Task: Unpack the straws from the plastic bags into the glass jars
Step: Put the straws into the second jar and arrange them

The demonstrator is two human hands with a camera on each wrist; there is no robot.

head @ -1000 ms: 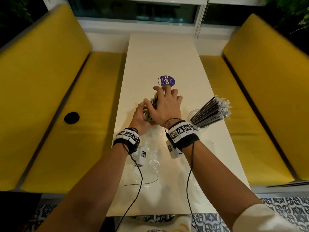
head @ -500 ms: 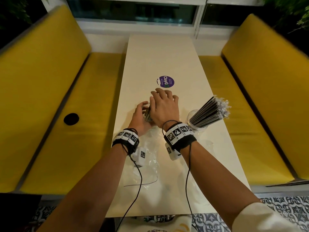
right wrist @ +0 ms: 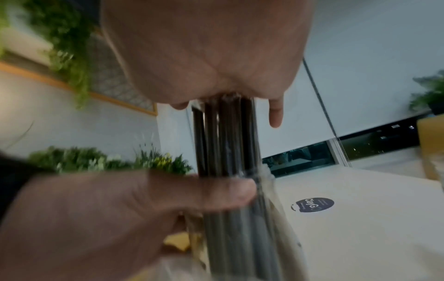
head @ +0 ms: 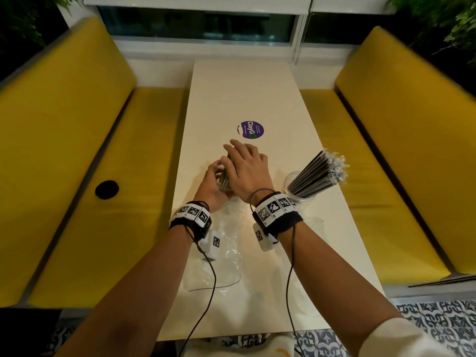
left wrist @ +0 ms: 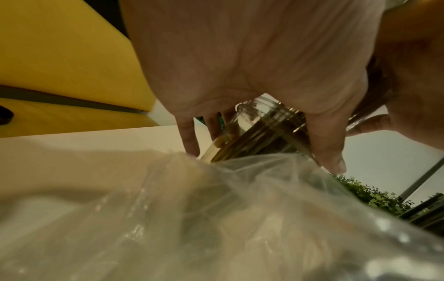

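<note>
A glass jar [left wrist: 261,125] stands at mid-table with a bundle of dark straws [head: 224,176] upright in it. My left hand [head: 216,168] grips the jar from the left, thumb and fingers curled round its wall. My right hand [head: 242,161] lies flat on the straw tops [right wrist: 225,142], palm down, fingers straight. A second glass jar [head: 296,184] to the right holds a full leaning bunch of black wrapped straws [head: 314,173]. A crumpled clear plastic bag [head: 231,243] lies under my wrists and fills the foreground of the left wrist view [left wrist: 216,218].
The long white table [head: 244,94] carries a purple round sticker [head: 249,129] just beyond my hands. Yellow benches [head: 77,150] [head: 399,150] flank it, the left one with a black round hole [head: 107,189]. A thin dark thread [head: 213,286] lies near the bag.
My right hand has drawn slightly nearer and settled flatter over the straw tops, fingers closer together. The left hand has stayed on the jar. The second jar has not moved.
</note>
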